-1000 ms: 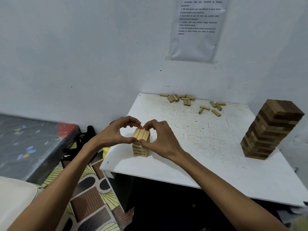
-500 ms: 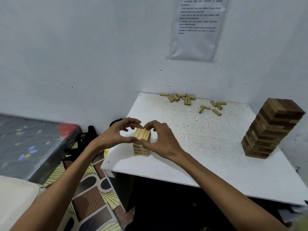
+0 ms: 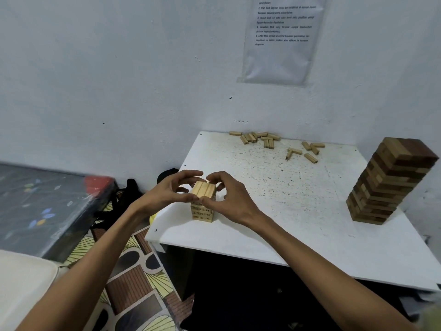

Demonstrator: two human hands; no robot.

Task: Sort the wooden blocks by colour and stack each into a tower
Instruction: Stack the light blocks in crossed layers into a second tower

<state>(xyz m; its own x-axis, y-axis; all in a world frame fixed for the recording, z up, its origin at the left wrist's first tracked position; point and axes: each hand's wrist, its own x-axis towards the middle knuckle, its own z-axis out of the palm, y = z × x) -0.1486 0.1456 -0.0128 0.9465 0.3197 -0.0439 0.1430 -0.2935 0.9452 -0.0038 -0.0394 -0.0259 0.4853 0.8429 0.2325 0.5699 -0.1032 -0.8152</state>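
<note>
A short tower of light wooden blocks [image 3: 203, 203] stands near the front left corner of the white table [image 3: 274, 211]. My left hand [image 3: 164, 194] and my right hand [image 3: 229, 199] cup its top layer from either side, thumbs and fingertips pressing on the top blocks. Several loose light blocks [image 3: 274, 142] lie scattered along the table's far edge by the wall. At the right side a tall tower of dark brown blocks [image 3: 386, 185] stands, leaning slightly in this wide-angle view.
A white wall with a printed sheet [image 3: 284, 37] rises behind the table. Left of the table lies a dark patterned mattress [image 3: 43, 206], a black bag [image 3: 128, 194], and a patterned floor mat [image 3: 133, 283]. Beneath the table is dark.
Both hands stay around the top of the light tower; the fingers have shifted a little, closing in over the far edge of the top layer.
</note>
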